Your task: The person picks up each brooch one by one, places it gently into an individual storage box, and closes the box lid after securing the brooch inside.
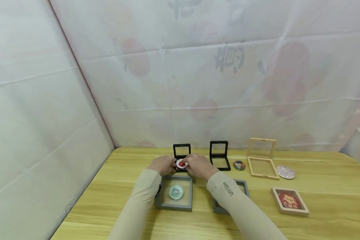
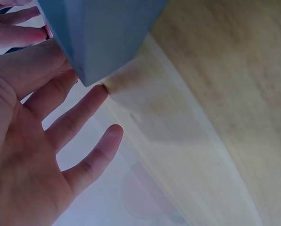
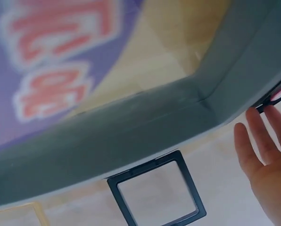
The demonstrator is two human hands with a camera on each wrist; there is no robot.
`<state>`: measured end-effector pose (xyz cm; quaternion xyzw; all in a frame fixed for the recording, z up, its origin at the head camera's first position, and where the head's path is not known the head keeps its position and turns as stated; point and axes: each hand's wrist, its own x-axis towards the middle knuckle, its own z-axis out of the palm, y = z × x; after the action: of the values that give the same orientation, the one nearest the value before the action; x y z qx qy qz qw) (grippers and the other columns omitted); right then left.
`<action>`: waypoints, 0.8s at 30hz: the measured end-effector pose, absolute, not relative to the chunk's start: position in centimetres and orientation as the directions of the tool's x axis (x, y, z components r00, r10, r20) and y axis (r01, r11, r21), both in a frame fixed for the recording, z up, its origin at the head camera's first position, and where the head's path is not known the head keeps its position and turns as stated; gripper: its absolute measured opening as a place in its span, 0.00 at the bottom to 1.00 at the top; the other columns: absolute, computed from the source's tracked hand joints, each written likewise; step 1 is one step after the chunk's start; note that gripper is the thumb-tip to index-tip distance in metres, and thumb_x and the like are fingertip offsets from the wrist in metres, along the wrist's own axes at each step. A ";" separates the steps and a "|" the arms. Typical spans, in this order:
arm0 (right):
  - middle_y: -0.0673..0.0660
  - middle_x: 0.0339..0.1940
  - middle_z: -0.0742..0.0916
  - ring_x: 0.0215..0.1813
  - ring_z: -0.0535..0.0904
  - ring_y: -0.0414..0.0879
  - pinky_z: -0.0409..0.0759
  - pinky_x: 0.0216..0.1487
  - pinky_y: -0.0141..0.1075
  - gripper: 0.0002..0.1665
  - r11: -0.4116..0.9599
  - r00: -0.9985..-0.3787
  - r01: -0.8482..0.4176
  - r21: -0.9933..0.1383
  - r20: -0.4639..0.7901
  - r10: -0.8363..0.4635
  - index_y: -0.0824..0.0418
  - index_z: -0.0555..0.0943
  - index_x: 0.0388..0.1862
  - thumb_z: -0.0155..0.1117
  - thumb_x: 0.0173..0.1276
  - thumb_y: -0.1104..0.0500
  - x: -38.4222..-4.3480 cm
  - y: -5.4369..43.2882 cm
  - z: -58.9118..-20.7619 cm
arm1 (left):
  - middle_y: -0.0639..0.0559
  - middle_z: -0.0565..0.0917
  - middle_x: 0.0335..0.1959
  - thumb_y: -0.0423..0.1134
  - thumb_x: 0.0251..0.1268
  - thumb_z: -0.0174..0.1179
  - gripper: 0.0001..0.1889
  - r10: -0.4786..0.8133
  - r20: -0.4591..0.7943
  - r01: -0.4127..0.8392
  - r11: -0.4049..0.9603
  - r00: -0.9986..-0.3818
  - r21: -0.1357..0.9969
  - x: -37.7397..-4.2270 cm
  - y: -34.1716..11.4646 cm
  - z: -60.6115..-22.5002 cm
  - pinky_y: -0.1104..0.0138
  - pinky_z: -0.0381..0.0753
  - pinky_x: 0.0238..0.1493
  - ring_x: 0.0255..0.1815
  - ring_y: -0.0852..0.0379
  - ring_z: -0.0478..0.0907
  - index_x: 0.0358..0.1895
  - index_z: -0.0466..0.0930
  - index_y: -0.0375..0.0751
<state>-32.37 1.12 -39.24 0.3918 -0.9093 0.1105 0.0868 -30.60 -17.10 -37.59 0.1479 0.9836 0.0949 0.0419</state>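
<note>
While left hand (image 1: 163,164) and right hand (image 1: 199,165) flank the red-centred badge (image 1: 181,164) on the hinged black frame (image 1: 182,156), far side, left of centre, presumably to steady it, outer fingers (image 2: 94,160) extend loosely; any pinch cannot be told. Surface: wood-grain table (image 1: 117,181). Room: pale, creased fabric hangings (image 1: 174,86), faintly printed.

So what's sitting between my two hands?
In the head view, a round badge with a red centre, over the lower half of an open black frame, between the left hand and right hand.
</note>
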 end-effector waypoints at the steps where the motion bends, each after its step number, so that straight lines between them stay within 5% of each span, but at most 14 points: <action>1: 0.61 0.49 0.89 0.46 0.86 0.55 0.85 0.44 0.44 0.13 0.662 -0.668 -0.740 -0.122 0.248 -0.701 0.60 0.89 0.50 0.69 0.68 0.66 -32.4 1.2 -39.3 | 0.55 0.75 0.24 0.36 0.62 0.72 0.15 0.298 -0.056 0.282 0.938 -0.953 0.201 -30.6 -17.1 -37.6 0.59 0.74 0.32 0.27 0.56 0.70 0.24 0.74 0.46; 13: 0.63 0.51 0.87 0.46 0.85 0.55 0.85 0.42 0.45 0.17 0.683 -0.701 -0.713 -0.158 0.179 -0.691 0.59 0.87 0.56 0.68 0.69 0.64 -32.5 1.6 -39.1 | 0.53 0.82 0.29 0.32 0.63 0.70 0.08 0.355 -0.095 0.328 0.919 -0.930 0.218 -30.8 -17.5 -37.3 0.59 0.78 0.35 0.28 0.57 0.75 0.28 0.82 0.44; 19: 0.65 0.52 0.87 0.39 0.85 0.52 0.85 0.37 0.42 0.24 0.675 -0.688 -0.724 -0.140 0.212 -0.694 0.63 0.80 0.64 0.70 0.70 0.61 -32.8 2.1 -38.7 | 0.46 0.89 0.38 0.31 0.65 0.67 0.04 0.427 0.117 0.442 0.877 -0.897 0.187 -30.7 -18.3 -37.3 0.58 0.85 0.42 0.37 0.50 0.86 0.38 0.91 0.37; 24: 0.62 0.45 0.89 0.28 0.80 0.46 0.78 0.25 0.36 0.19 0.667 -0.669 -0.738 -0.108 0.255 -0.699 0.64 0.84 0.58 0.70 0.69 0.61 -33.0 2.4 -38.5 | 0.43 0.89 0.40 0.32 0.67 0.65 0.05 0.397 0.192 0.431 0.881 -0.898 0.193 -30.3 -19.0 -37.1 0.55 0.85 0.45 0.41 0.46 0.86 0.39 0.90 0.36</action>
<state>-32.99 2.39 -38.47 0.3955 -0.9078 0.1014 0.0962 -30.33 -18.95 -37.10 0.2140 0.9671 0.1161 -0.0734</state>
